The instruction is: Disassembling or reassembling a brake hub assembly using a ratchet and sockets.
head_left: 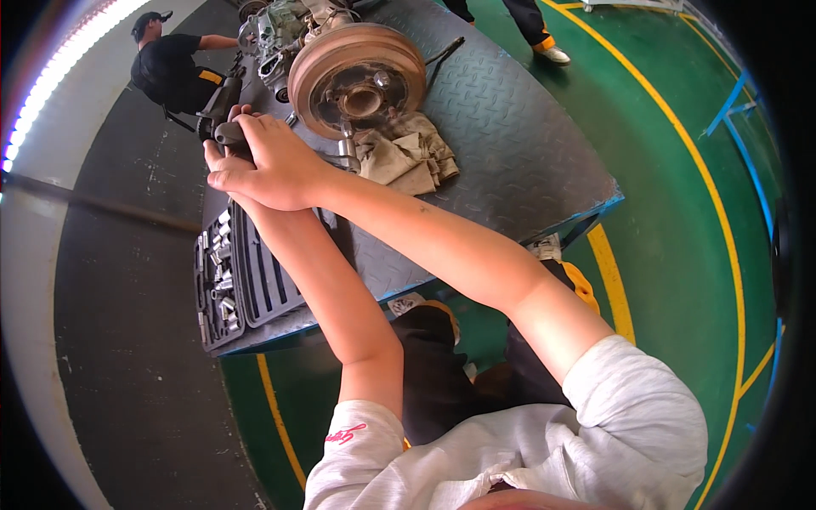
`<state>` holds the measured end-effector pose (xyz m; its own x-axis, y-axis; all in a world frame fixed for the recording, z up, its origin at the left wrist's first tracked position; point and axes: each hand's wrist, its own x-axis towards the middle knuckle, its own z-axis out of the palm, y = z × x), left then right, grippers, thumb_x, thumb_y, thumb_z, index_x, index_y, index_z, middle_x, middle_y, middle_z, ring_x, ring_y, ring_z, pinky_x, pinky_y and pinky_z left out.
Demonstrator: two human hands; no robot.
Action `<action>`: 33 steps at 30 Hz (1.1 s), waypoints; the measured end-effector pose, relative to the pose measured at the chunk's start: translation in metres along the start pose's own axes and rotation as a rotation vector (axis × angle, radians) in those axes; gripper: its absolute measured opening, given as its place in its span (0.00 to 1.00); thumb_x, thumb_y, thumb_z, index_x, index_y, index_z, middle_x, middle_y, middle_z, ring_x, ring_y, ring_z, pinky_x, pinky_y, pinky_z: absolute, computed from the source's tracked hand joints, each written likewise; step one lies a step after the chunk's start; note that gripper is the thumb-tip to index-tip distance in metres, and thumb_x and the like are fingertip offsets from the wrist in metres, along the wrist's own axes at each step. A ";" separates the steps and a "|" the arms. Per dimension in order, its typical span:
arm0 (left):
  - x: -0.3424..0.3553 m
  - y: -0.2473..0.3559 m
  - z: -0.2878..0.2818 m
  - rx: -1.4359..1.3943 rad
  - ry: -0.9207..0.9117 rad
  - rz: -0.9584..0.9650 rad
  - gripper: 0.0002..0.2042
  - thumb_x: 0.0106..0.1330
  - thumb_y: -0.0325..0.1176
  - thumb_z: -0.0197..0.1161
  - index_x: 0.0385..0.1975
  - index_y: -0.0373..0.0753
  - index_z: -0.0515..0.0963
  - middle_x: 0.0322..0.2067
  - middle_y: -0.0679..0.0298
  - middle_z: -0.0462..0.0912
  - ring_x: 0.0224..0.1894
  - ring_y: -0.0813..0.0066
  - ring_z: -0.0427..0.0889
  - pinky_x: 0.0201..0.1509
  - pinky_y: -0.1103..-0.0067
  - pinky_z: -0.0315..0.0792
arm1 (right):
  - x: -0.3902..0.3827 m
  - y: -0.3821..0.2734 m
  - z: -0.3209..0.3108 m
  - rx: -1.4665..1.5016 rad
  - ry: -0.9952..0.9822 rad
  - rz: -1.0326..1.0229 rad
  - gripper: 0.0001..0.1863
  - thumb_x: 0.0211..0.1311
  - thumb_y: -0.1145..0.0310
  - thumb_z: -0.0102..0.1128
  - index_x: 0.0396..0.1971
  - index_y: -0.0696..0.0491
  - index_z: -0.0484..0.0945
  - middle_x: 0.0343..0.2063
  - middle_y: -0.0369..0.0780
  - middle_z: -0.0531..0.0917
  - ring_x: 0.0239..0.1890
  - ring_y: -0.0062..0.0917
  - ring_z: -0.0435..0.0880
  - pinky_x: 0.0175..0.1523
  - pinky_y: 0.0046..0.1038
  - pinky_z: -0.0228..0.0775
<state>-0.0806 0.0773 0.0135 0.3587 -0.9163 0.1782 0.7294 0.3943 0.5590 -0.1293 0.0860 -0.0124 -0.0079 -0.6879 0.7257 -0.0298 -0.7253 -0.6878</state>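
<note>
Both my hands are together at the upper left, wrapped round a dark tool with a rounded grey end; its exact kind is hard to make out. My right hand lies over the top with its fingers closed on the tool. Mostly hidden beneath it, my left hand shows some curled fingers against the same tool. To the right of my hands stands a rusty brake drum on the workbench. A crumpled beige rag rests before it, beside a shiny metal cylinder.
An open socket set case lies at the bench's near left. Behind the drum sits a metal gear housing. The tread-plate workbench has a blue edge and a corner at right. One person stands far left; another's legs show beyond.
</note>
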 end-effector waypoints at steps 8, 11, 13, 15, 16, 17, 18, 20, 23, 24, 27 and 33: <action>-0.011 -0.002 0.006 0.013 0.025 0.020 0.31 0.72 0.56 0.40 0.51 0.30 0.73 0.50 0.52 0.77 0.54 0.58 0.74 0.61 0.64 0.65 | -0.001 -0.018 -0.006 -0.087 0.022 -0.039 0.45 0.49 0.41 0.66 0.50 0.70 0.68 0.46 0.59 0.76 0.54 0.50 0.72 0.61 0.42 0.63; -0.012 -0.002 0.008 0.012 0.021 0.026 0.31 0.71 0.57 0.40 0.52 0.30 0.73 0.51 0.51 0.76 0.55 0.57 0.74 0.62 0.63 0.65 | 0.001 -0.018 -0.005 -0.035 -0.002 -0.060 0.44 0.48 0.42 0.67 0.50 0.69 0.69 0.45 0.58 0.76 0.54 0.49 0.72 0.61 0.43 0.64; -0.012 -0.003 0.009 0.007 0.019 0.029 0.32 0.71 0.57 0.39 0.52 0.30 0.73 0.51 0.51 0.76 0.56 0.57 0.73 0.63 0.63 0.64 | 0.003 -0.013 -0.006 -0.045 0.000 -0.044 0.42 0.48 0.43 0.68 0.49 0.67 0.70 0.44 0.55 0.77 0.54 0.48 0.72 0.60 0.42 0.64; -0.013 -0.003 0.011 -0.003 0.018 0.032 0.33 0.71 0.57 0.39 0.53 0.30 0.73 0.52 0.50 0.76 0.57 0.56 0.73 0.64 0.63 0.64 | 0.005 -0.007 -0.007 0.012 -0.033 0.013 0.40 0.47 0.44 0.68 0.47 0.65 0.71 0.43 0.52 0.78 0.53 0.45 0.73 0.59 0.40 0.64; -0.013 -0.003 0.012 -0.006 0.019 0.031 0.33 0.71 0.58 0.39 0.53 0.29 0.73 0.52 0.50 0.76 0.57 0.56 0.73 0.64 0.62 0.64 | 0.006 -0.005 -0.006 -0.043 -0.001 0.016 0.38 0.45 0.44 0.69 0.45 0.63 0.73 0.41 0.50 0.79 0.51 0.43 0.74 0.57 0.38 0.65; -0.014 -0.002 0.013 -0.013 0.020 0.032 0.33 0.71 0.58 0.39 0.54 0.29 0.72 0.53 0.50 0.76 0.58 0.56 0.73 0.65 0.62 0.64 | 0.006 -0.002 -0.007 -0.009 0.049 -0.044 0.38 0.45 0.44 0.69 0.45 0.63 0.73 0.41 0.50 0.79 0.51 0.43 0.74 0.57 0.38 0.65; -0.015 -0.002 0.014 -0.015 0.017 0.028 0.34 0.71 0.58 0.39 0.54 0.29 0.72 0.53 0.50 0.76 0.58 0.56 0.73 0.65 0.62 0.64 | 0.006 -0.001 -0.007 0.015 0.012 -0.042 0.38 0.44 0.43 0.69 0.44 0.62 0.73 0.41 0.50 0.79 0.50 0.43 0.74 0.57 0.38 0.65; -0.017 -0.002 0.015 -0.019 0.015 0.030 0.34 0.71 0.58 0.39 0.55 0.29 0.72 0.54 0.49 0.76 0.59 0.55 0.73 0.66 0.62 0.63 | 0.007 0.002 -0.009 0.030 -0.005 -0.029 0.39 0.41 0.41 0.70 0.42 0.61 0.74 0.40 0.49 0.80 0.48 0.42 0.75 0.55 0.38 0.66; -0.017 -0.004 0.016 -0.025 0.005 0.031 0.35 0.71 0.59 0.38 0.56 0.28 0.72 0.55 0.49 0.75 0.60 0.55 0.72 0.67 0.61 0.63 | 0.011 0.007 -0.016 0.041 -0.021 -0.089 0.35 0.46 0.45 0.70 0.43 0.61 0.75 0.41 0.49 0.79 0.47 0.39 0.77 0.54 0.37 0.67; -0.016 -0.005 0.015 -0.024 -0.003 0.033 0.35 0.71 0.59 0.38 0.56 0.28 0.72 0.55 0.48 0.75 0.61 0.54 0.72 0.67 0.61 0.63 | 0.014 0.010 -0.019 0.041 -0.017 -0.088 0.35 0.46 0.45 0.70 0.43 0.61 0.75 0.41 0.49 0.79 0.47 0.39 0.77 0.54 0.37 0.67; -0.010 -0.010 0.008 -0.017 -0.075 0.040 0.36 0.70 0.60 0.38 0.57 0.28 0.71 0.56 0.48 0.75 0.62 0.54 0.72 0.68 0.60 0.62 | 0.024 0.023 -0.026 0.294 0.020 -0.057 0.23 0.61 0.59 0.63 0.49 0.60 0.75 0.42 0.49 0.79 0.47 0.36 0.79 0.53 0.34 0.69; 0.002 -0.016 -0.010 0.036 -0.385 0.041 0.42 0.67 0.67 0.38 0.60 0.30 0.69 0.56 0.51 0.75 0.61 0.58 0.72 0.67 0.65 0.63 | 0.028 0.043 -0.017 0.275 0.119 -0.172 0.18 0.65 0.70 0.55 0.54 0.58 0.74 0.47 0.47 0.80 0.52 0.35 0.79 0.59 0.33 0.67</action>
<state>-0.0859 0.0704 -0.0027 0.1368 -0.8621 0.4878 0.6955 0.4343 0.5724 -0.1480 0.0358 -0.0213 -0.1428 -0.5588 0.8169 0.2298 -0.8215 -0.5218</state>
